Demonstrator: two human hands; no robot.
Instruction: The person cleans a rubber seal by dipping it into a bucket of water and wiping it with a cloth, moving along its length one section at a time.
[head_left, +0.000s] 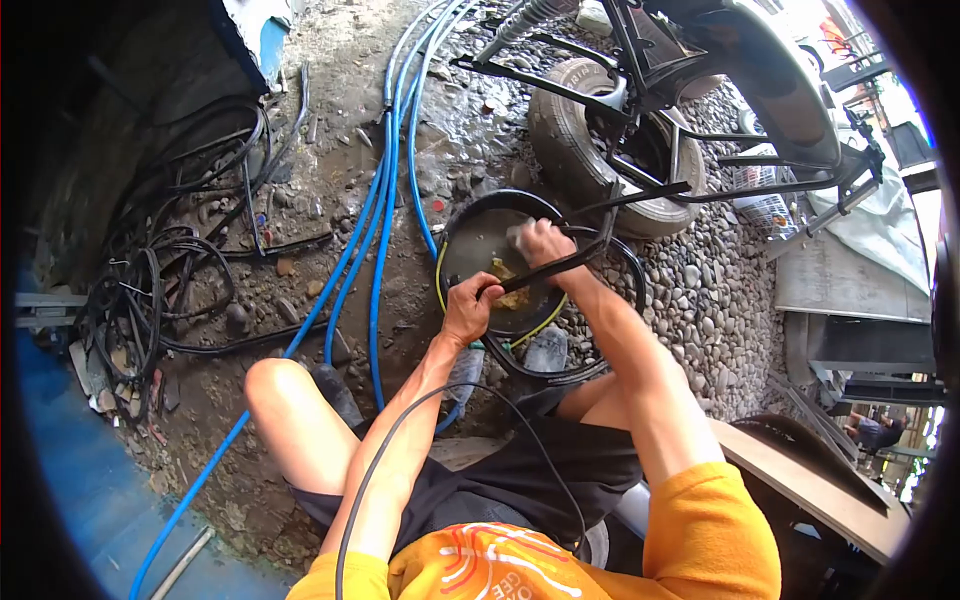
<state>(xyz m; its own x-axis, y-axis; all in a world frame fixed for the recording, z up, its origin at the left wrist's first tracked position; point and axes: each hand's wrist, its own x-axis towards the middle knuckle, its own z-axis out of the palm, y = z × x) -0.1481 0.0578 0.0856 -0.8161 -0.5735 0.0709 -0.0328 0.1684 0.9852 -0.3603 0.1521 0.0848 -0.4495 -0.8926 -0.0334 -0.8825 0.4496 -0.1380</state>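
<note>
A round black basin (462, 215) of murky water sits on the ground between my feet. My left hand (470, 308) is closed around a black rubber inner tube (545, 272) at the basin's near left side. The tube runs up to the right under my right wrist, and its loop hangs past the basin's right rim. My right hand (546, 243) is over the water with its fingers curled, slightly blurred. Something whitish shows at its fingertips, too indistinct to name. A yellow-brown sponge-like piece (512, 298) lies in the basin, partly behind the tube.
Blue hoses (383, 190) run along the ground left of the basin. A car tire (570, 125) lies beyond it under a dark motorcycle frame (690, 75). Tangled black cables (150, 290) lie at left, gravel (720, 320) at right. A white basket (765, 200) stands near the frame.
</note>
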